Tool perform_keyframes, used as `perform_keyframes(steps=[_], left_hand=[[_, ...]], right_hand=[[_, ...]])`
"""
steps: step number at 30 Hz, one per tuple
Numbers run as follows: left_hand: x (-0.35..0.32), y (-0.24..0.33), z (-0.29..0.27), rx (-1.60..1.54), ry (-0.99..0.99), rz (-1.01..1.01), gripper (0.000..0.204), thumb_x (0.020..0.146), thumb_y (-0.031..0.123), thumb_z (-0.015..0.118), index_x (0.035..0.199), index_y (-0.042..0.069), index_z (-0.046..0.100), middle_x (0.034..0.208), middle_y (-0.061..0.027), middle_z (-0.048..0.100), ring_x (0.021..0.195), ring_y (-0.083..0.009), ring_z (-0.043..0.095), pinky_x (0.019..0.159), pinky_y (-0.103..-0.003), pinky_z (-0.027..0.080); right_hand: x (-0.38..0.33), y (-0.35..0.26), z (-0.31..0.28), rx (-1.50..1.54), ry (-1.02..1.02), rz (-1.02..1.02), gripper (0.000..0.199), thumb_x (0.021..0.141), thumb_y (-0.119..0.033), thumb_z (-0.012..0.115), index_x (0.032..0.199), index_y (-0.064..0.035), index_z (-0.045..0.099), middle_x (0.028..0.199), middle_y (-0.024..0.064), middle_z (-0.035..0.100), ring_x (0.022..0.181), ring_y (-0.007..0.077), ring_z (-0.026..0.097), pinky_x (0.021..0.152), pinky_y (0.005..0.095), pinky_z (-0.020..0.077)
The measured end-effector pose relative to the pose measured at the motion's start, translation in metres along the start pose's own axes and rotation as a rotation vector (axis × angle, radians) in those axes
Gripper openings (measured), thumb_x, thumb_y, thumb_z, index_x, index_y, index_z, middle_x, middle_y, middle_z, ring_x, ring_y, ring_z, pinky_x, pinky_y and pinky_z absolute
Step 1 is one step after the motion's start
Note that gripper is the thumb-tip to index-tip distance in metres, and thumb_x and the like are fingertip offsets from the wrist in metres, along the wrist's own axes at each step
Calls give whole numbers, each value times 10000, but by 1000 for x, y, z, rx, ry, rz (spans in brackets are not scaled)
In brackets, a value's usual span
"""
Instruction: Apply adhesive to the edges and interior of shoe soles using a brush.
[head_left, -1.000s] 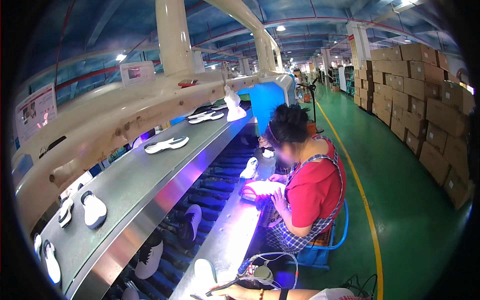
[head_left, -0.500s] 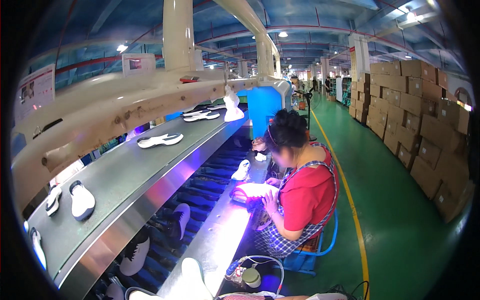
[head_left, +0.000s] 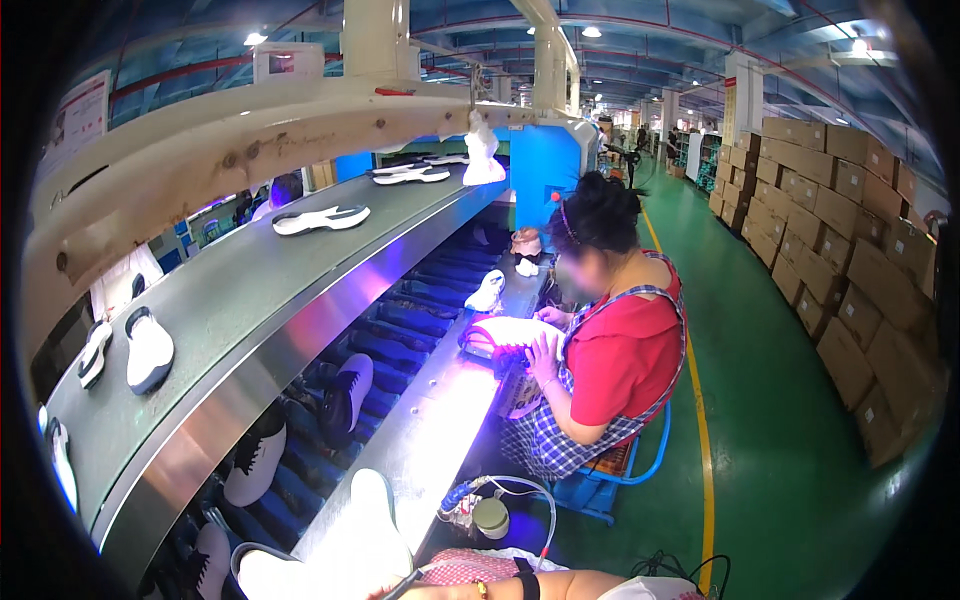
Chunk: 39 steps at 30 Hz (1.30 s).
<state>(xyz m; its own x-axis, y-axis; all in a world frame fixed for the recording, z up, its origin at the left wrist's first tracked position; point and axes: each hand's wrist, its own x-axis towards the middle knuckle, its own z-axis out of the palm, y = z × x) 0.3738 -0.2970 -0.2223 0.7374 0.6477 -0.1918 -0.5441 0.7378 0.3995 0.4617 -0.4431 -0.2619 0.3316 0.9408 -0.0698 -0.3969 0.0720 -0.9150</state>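
Observation:
My right forearm [head_left: 550, 584] enters at the lower edge, with a gold bracelet and a dark band on it. Of my right hand [head_left: 383, 588] only a small part shows, beside a thin dark-edged object; the fingers are cut off by the frame. Just beyond it a white shoe sole [head_left: 372, 510], washed out by glare, stands on the metal ledge [head_left: 440, 415]. Another white piece with a dark rim [head_left: 265, 572] lies to its left. My left hand is out of the picture.
A co-worker in red [head_left: 625, 345] sits ahead, both hands on a brightly lit shoe [head_left: 515, 333]. Soles lie on the sloping conveyor belt [head_left: 240, 275]; shoes [head_left: 256, 465] sit on the lower rollers. A jar [head_left: 491, 517] and hose stand beside the ledge. Stacked cartons [head_left: 850, 200] line the right.
My right forearm and part of the hand have come into view at the bottom. The whole view has shifted a little. The co-worker still holds the lit shoe.

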Motion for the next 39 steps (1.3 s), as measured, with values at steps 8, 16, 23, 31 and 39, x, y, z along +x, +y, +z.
perform_keyframes(steps=[8,16,23,31,39], left_hand=[[-6,4,-10,-19,47,2,714,855,596,323,1359,91,290,1383,-168,288,1220,-384,315,1006,-526,246],[-10,6,-18,-22,86,4,724,850,614,309,1357,97,296,1376,-162,306,1205,-388,339,994,-530,271],[-16,7,-25,-26,132,-4,733,847,630,297,1355,103,302,1370,-157,321,1192,-391,360,985,-534,293],[-39,18,-52,-39,249,41,743,842,649,283,1352,109,309,1362,-152,339,1177,-395,384,973,-538,317],[-69,5,-86,51,-149,109,707,848,618,318,1291,72,385,1268,-130,467,1138,-328,460,969,-502,349]], right_hand=[[-1,-2,10,10,-67,-14,319,844,-216,561,1085,-8,588,1016,116,614,943,185,565,859,294,418],[2,-6,16,6,-145,-29,308,839,-205,566,1072,-6,594,992,109,623,920,177,571,837,289,429],[15,-11,31,-8,-240,-46,299,835,-196,570,1061,-3,600,971,102,632,901,170,577,818,285,438],[31,-6,51,29,-354,-66,288,829,-185,574,1049,0,606,946,95,642,878,162,584,796,280,449],[31,-41,33,-256,-165,-107,215,784,-35,609,991,13,644,931,83,654,854,136,594,791,262,473]])
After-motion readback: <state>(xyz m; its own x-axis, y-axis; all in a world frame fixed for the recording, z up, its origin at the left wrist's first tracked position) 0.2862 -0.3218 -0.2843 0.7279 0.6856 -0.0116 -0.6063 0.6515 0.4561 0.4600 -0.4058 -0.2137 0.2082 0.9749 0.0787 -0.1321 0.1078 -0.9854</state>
